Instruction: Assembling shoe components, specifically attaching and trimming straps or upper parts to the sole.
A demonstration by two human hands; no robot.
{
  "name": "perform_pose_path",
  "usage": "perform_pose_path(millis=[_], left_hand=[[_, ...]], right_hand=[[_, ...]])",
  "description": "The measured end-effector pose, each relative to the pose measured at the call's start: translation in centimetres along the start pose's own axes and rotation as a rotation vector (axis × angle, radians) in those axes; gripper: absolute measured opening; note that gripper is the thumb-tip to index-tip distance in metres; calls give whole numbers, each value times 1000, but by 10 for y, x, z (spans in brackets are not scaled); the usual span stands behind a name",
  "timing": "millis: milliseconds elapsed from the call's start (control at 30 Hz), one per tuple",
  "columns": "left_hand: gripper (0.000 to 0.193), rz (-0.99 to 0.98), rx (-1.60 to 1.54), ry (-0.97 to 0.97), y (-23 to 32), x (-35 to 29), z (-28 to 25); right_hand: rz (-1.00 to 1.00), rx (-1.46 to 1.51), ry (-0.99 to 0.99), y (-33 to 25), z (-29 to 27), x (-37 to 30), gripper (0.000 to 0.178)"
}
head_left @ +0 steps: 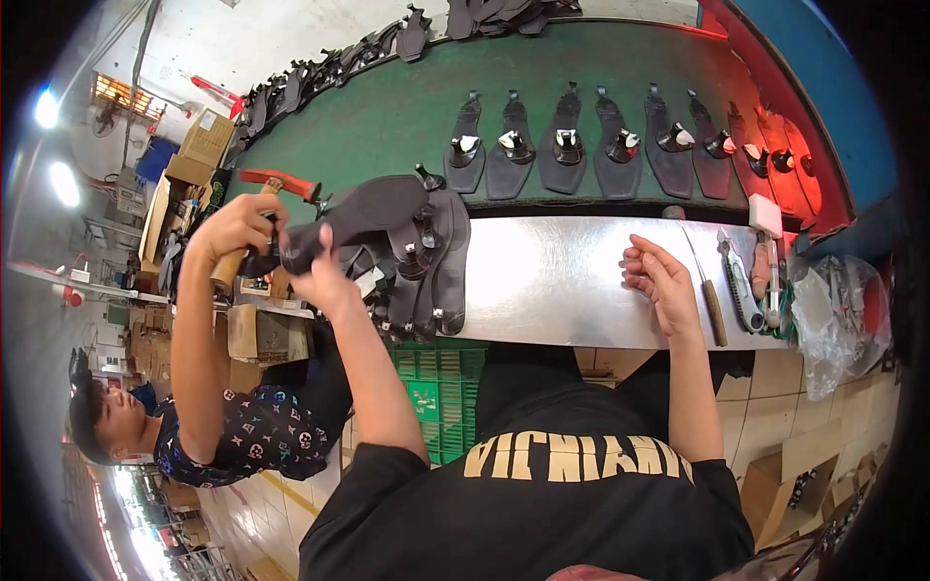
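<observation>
The right hand (664,283) hangs empty above the brushed-metal worktop (562,281), fingers loosely curled and parted. Just beside it lie a wood-handled awl (714,312) and a grey utility knife (741,290), handles toward the person, presumably for quick pickup. Well apart from it, the left hand (327,283) grips one end of a black sandal (378,211) over the worktop's left end – thumb uppermost, perhaps to steady the long, flat sole, though blur hides the fingers. Beneath is a sandal pile (450,261), matte and smooth-edged, probably stacked there to stay within reach. Close by, a co-worker's hand (250,228) holds a hammer (231,266) by its wooden handle. Beyond, on the green conveyor belt (368,107), squared-toe sandals (565,176) with glossy ornaments stand in a row – spaced apart, likely so none touch.
</observation>
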State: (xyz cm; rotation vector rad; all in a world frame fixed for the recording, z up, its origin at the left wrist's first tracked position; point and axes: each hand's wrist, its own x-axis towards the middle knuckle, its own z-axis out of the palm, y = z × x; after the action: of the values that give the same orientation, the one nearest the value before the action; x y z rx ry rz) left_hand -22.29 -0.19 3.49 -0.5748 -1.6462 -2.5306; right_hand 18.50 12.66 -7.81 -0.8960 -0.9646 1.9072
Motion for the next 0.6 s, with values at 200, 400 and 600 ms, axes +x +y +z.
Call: perform_pose_path(millis=[200, 400, 600], left_hand=[[49, 266, 827, 336, -73, 18, -134], [97, -180, 1101, -263, -23, 24, -138], [93, 426, 1122, -227, 62, 23, -97]], right_hand=[[-38, -150, -16, 9, 0, 3, 28], [-136, -360, 2, 16, 4, -1, 28], [-314, -531, 124, 17, 16, -4, 23]])
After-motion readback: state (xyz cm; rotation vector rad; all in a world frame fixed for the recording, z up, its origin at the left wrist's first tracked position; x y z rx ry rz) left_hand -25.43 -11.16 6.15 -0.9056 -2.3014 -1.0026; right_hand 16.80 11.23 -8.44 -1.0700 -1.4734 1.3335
